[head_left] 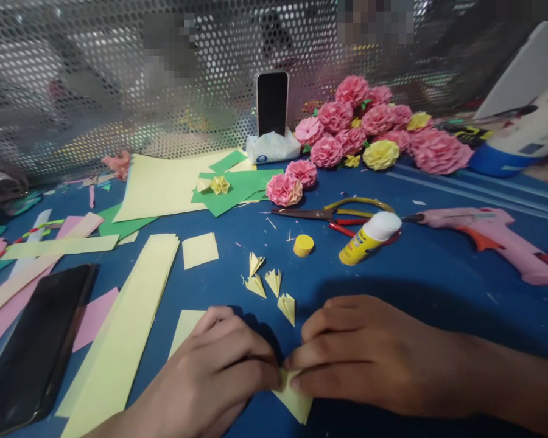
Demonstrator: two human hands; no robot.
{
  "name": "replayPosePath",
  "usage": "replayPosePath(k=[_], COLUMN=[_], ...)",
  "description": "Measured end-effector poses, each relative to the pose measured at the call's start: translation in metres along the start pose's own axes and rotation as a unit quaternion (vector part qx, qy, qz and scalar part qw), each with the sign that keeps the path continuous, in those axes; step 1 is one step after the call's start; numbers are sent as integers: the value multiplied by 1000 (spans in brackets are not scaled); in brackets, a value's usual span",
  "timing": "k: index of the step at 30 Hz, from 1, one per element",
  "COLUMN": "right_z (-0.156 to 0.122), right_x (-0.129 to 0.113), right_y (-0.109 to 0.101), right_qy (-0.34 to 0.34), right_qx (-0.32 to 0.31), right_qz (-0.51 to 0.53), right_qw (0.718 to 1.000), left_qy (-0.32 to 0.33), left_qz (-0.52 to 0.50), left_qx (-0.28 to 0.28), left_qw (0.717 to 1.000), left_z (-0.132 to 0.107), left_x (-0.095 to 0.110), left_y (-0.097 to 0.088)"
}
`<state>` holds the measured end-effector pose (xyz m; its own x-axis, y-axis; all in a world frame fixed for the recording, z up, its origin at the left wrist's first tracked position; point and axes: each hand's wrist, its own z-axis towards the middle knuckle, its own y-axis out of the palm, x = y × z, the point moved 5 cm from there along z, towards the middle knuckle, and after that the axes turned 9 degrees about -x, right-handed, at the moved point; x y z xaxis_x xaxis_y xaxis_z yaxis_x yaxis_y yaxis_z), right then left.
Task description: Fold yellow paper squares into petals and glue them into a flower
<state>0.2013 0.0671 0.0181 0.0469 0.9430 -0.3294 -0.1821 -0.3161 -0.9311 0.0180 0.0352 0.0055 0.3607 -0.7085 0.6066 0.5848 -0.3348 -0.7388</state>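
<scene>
Between my two hands, low in the head view, lies a folded piece of pale yellow paper (296, 398) on the blue table. My left hand (221, 365) has its curled fingertips on the paper's upper left edge. From the other side my right hand (365, 359) presses the same paper with thumb and fingers, which partly cover it. Just beyond my hands are several small folded yellow paper petals (274, 281). A yellow paper square (200, 250) lies farther back, and another yellow sheet (182, 328) shows partly from under my left hand.
A glue stick (369, 237) without its yellow cap (304, 245), scissors (329, 213) and a pink glue gun (488, 231) lie to the right. Pink paper flowers (338, 118) are heaped behind. Yellow strips (132, 316) and a phone (41, 340) lie left. A perforated metal panel (119, 79) stands behind.
</scene>
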Motion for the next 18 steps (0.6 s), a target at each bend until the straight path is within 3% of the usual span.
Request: replayPosePath(k=[6,18], right_z=[0,-1], right_x=[0,4], right_y=[-3,-3], right_qy=[-7,-29], right_qx=[10,-7], right_qz=[-11,15], right_qw=[1000,999], left_qy=[-37,-89], left_qz=[63,61], left_qx=[-25,-67], left_qw=[997,992], left_z=[2,0], left_x=[7,2], left_y=[3,6])
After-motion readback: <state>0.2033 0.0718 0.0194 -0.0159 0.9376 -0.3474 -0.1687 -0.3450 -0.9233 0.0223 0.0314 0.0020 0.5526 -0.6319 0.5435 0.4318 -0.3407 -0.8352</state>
